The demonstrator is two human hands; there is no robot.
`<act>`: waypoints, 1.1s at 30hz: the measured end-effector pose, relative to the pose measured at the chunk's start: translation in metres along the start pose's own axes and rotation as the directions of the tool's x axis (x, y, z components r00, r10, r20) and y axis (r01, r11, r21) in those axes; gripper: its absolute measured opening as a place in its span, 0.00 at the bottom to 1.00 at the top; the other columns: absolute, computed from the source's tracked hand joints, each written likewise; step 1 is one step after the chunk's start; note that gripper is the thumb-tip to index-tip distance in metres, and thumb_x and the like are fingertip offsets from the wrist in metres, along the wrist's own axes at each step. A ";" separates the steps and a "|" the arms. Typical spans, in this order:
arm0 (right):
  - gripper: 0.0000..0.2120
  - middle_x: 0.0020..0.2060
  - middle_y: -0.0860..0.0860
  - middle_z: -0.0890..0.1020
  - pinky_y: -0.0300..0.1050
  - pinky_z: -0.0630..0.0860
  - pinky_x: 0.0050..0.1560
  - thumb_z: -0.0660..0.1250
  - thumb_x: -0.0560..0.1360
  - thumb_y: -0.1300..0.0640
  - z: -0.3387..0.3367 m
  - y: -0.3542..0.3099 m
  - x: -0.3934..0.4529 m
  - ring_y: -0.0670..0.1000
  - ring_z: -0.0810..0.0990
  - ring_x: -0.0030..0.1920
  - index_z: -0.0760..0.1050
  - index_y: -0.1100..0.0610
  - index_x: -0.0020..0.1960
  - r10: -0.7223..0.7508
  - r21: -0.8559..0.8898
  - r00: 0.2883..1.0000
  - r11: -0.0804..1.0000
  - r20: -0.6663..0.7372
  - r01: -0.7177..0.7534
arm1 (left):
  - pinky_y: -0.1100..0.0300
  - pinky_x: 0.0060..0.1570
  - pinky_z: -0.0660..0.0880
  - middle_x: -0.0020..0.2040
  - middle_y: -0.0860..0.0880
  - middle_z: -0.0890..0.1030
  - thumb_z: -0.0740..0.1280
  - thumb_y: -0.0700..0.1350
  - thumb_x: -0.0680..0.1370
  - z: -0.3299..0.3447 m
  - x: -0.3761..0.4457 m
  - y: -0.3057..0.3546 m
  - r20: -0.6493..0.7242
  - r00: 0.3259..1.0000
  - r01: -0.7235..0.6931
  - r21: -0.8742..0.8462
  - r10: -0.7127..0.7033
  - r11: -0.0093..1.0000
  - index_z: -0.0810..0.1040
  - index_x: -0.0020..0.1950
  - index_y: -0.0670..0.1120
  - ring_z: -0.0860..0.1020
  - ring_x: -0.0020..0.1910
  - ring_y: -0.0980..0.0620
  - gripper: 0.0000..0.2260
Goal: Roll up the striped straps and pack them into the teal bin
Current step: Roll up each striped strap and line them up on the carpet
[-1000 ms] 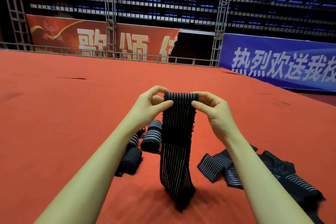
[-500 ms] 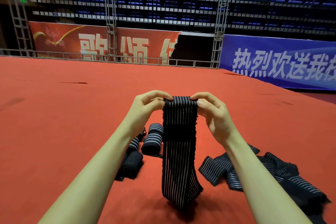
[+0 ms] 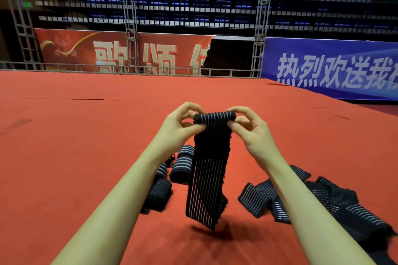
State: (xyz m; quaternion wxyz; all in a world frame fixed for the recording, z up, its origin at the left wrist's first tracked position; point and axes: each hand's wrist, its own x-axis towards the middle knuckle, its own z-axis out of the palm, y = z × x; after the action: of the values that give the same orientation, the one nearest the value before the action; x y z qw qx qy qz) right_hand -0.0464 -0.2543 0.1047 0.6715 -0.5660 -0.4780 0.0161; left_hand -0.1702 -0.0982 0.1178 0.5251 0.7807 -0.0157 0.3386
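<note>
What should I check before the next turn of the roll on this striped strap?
1. Both ends of the roll pinched: left hand and right hand each grip an end of the strap. Ok.
2. Roll started evenly: the top turn looks straight across. Ok.
3. Tail hangs free: its lower end is above the red carpet, untangled. Ok.
4. Tail clear of the loose straps at right. Ok.
5. Finished rolls lie at left, apart from the tail. Ok.
6. Teal bin within reach: not in view. Cannot tell.

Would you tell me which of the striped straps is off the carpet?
The strap pinched between both hands; rolled ones and loose ones lie on the carpet.
</note>
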 end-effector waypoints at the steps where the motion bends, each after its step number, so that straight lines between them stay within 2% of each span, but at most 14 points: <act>1: 0.11 0.35 0.50 0.80 0.35 0.74 0.45 0.64 0.78 0.66 0.002 -0.001 0.000 0.44 0.79 0.39 0.76 0.52 0.54 -0.015 -0.028 1.000 0.999 0.013 0.016 | 0.56 0.43 0.71 0.44 0.50 0.76 0.68 0.32 0.75 -0.001 0.000 0.000 -0.006 1.000 -0.002 -0.001 0.002 1.000 0.75 0.48 0.49 0.77 0.39 0.48 0.12; 6: 0.12 0.36 0.54 0.79 0.37 0.75 0.42 0.62 0.78 0.68 0.003 0.001 -0.003 0.46 0.79 0.37 0.75 0.51 0.52 -0.020 0.024 1.000 1.000 0.011 0.020 | 0.61 0.41 0.73 0.44 0.43 0.77 0.65 0.37 0.78 0.002 0.000 -0.003 0.054 0.998 -0.019 0.144 0.011 0.989 0.71 0.49 0.56 0.75 0.38 0.52 0.13; 8: 0.12 0.33 0.49 0.79 0.35 0.75 0.43 0.62 0.78 0.69 0.003 0.004 -0.005 0.45 0.78 0.37 0.76 0.53 0.51 -0.013 0.075 1.000 0.997 -0.016 0.014 | 0.64 0.42 0.71 0.42 0.44 0.77 0.63 0.36 0.79 0.005 -0.002 -0.003 0.091 0.996 -0.031 0.160 0.016 0.987 0.70 0.50 0.56 0.74 0.39 0.53 0.13; 10: 0.11 0.29 0.42 0.77 0.33 0.74 0.44 0.62 0.77 0.70 0.005 0.006 -0.006 0.42 0.77 0.36 0.75 0.55 0.49 -0.006 0.104 1.000 0.995 -0.029 0.009 | 0.64 0.42 0.70 0.41 0.48 0.75 0.62 0.33 0.78 0.005 -0.004 -0.005 0.095 0.995 -0.018 0.106 0.008 0.994 0.71 0.50 0.53 0.73 0.39 0.54 0.14; 12: 0.13 0.27 0.40 0.76 0.33 0.73 0.45 0.60 0.76 0.73 0.008 0.005 -0.007 0.41 0.76 0.36 0.74 0.56 0.48 -0.003 0.095 0.999 0.995 -0.034 0.006 | 0.62 0.43 0.70 0.42 0.46 0.75 0.62 0.31 0.75 0.002 -0.005 -0.005 0.077 0.997 -0.007 0.025 0.005 1.000 0.73 0.49 0.51 0.73 0.40 0.53 0.14; 14: 0.14 0.28 0.41 0.76 0.34 0.72 0.47 0.59 0.74 0.74 0.010 0.002 -0.007 0.42 0.76 0.37 0.75 0.56 0.47 0.003 0.097 0.999 0.995 -0.034 0.000 | 0.64 0.44 0.70 0.42 0.44 0.74 0.62 0.35 0.71 -0.002 -0.006 -0.004 0.061 0.998 -0.016 -0.034 0.018 0.999 0.75 0.48 0.49 0.73 0.41 0.53 0.11; 18: 0.05 0.36 0.48 0.80 0.36 0.73 0.45 0.64 0.72 0.62 0.006 0.001 -0.010 0.46 0.77 0.40 0.78 0.57 0.44 -0.021 0.147 0.999 0.989 -0.029 0.025 | 0.65 0.43 0.72 0.41 0.48 0.76 0.69 0.36 0.75 0.001 -0.008 -0.007 -0.005 0.999 -0.036 -0.066 0.035 0.997 0.76 0.45 0.46 0.75 0.39 0.54 0.06; 20: 0.03 0.38 0.47 0.81 0.36 0.74 0.47 0.68 0.72 0.63 0.007 0.001 -0.012 0.46 0.79 0.42 0.78 0.57 0.45 -0.046 0.121 0.999 0.991 -0.027 0.049 | 0.63 0.43 0.75 0.43 0.48 0.79 0.69 0.35 0.75 0.002 -0.009 -0.010 -0.050 0.999 -0.017 -0.089 0.013 0.996 0.77 0.47 0.48 0.78 0.40 0.53 0.08; 23: 0.12 0.40 0.51 0.81 0.37 0.75 0.47 0.68 0.74 0.70 0.010 0.001 -0.013 0.46 0.80 0.43 0.77 0.55 0.51 -0.044 0.128 0.998 0.990 -0.047 0.050 | 0.64 0.47 0.76 0.49 0.49 0.82 0.70 0.36 0.75 -0.001 -0.008 -0.010 -0.100 0.995 0.020 -0.104 -0.031 0.994 0.77 0.54 0.48 0.80 0.47 0.55 0.11; 26: 0.13 0.44 0.52 0.82 0.37 0.75 0.48 0.69 0.73 0.68 0.010 0.002 -0.010 0.46 0.81 0.47 0.76 0.56 0.55 -0.005 0.123 0.994 0.992 -0.108 0.018 | 0.66 0.48 0.76 0.48 0.50 0.83 0.69 0.36 0.75 0.000 -0.007 -0.007 -0.109 0.994 0.017 -0.114 -0.029 0.993 0.78 0.53 0.47 0.81 0.48 0.57 0.10; 29: 0.11 0.44 0.50 0.82 0.37 0.76 0.49 0.71 0.72 0.66 0.013 0.006 -0.011 0.44 0.80 0.46 0.77 0.56 0.52 0.003 0.071 0.978 0.997 -0.210 0.012 | 0.68 0.44 0.75 0.45 0.50 0.82 0.69 0.35 0.75 0.003 -0.008 -0.007 -0.161 0.987 0.000 -0.094 -0.015 0.996 0.78 0.51 0.47 0.80 0.43 0.60 0.09; 33: 0.07 0.42 0.49 0.82 0.38 0.75 0.50 0.74 0.71 0.61 0.017 0.018 -0.021 0.46 0.80 0.45 0.77 0.56 0.44 -0.003 -0.070 0.960 0.997 -0.280 -0.017 | 0.66 0.46 0.76 0.46 0.51 0.82 0.70 0.37 0.75 0.003 -0.005 -0.009 -0.264 0.965 -0.007 -0.080 -0.014 0.997 0.78 0.51 0.48 0.79 0.44 0.58 0.09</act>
State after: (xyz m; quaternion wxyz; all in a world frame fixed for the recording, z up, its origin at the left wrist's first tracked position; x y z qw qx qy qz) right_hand -0.0598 -0.2470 0.0759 0.7115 -0.5879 -0.3767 -0.0786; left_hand -0.1689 -0.0982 0.1075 0.5538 0.7070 0.0421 0.4377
